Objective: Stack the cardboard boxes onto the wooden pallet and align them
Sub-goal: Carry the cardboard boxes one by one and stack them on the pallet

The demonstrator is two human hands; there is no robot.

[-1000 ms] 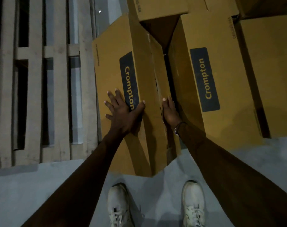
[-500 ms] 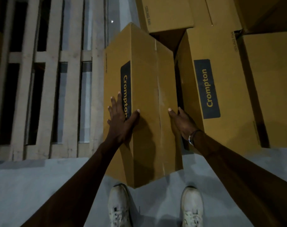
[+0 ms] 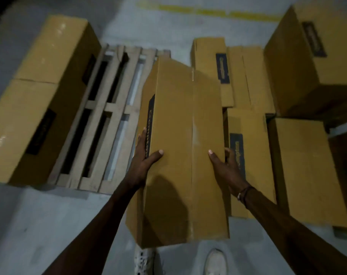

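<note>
Since the earlier frame the carried box (image 3: 185, 147) has come up off the floor and now hangs in front of the person, its far end over the pallet's right edge.

The wooden pallet (image 3: 113, 124) lies on the grey floor (image 3: 39, 225), and along its left edge two stacked boxes (image 3: 39, 96) already sit end to end. To the right of the pallet, loose boxes (image 3: 299, 165) wait on the floor, close together.

The carried box is long, with a taped seam down its top face. It looks stiff and smooth-sided, and probably not heavy, though blur makes that uncertain. The left hand (image 3: 143, 161) presses flat against the box's left side, thumb hooked over the top edge. The right hand (image 3: 224, 165) mirrors it on the right side, thumb on top, fingers curled round the edge. Both grips clamp the box between the palms. Smooth cardboard could slide, so holding lower, nearer the bottom edges, would be safer when setting it beside the stacked pair.
</note>
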